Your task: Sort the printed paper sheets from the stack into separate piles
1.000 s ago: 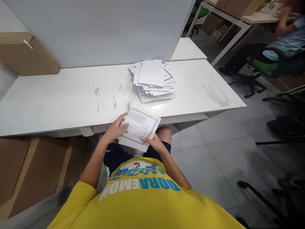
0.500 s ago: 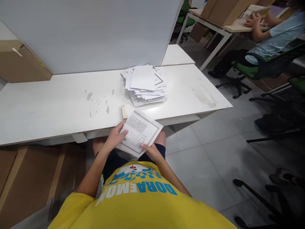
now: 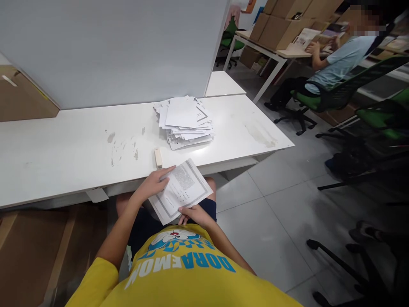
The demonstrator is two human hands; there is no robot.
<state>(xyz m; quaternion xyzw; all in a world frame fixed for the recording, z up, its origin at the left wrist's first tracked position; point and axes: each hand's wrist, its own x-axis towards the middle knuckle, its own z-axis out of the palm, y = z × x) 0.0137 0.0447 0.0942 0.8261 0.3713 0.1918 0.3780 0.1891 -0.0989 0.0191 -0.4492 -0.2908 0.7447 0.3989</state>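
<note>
A printed paper sheet (image 3: 188,186) with an ornate grey border and small blocks of text is tilted above my lap, just off the desk's front edge. My left hand (image 3: 153,184) grips its upper-left edge, the thumb on the printed face and the index finger stretched along the edge. At the lower edge my right hand (image 3: 194,214) pinches the sheet, thumb on top and fingers beneath. A small cream-coloured block (image 3: 158,158) lies on the desk just beyond my left hand. Behind it rises an uneven stack of papers (image 3: 182,113).
The white desk (image 3: 73,149) has grey smudges and a grey partition (image 3: 128,47) along its back. A cardboard box (image 3: 25,96) sits at the left end; more cardboard (image 3: 38,247) is below. At upper right a person (image 3: 338,59) sits on a green chair beside stacked boxes (image 3: 275,30).
The sheet has turned slightly and come nearer my body. My left index finger has stretched out along its edge, and the left hand now covers the printed square code. The view has shifted right.
</note>
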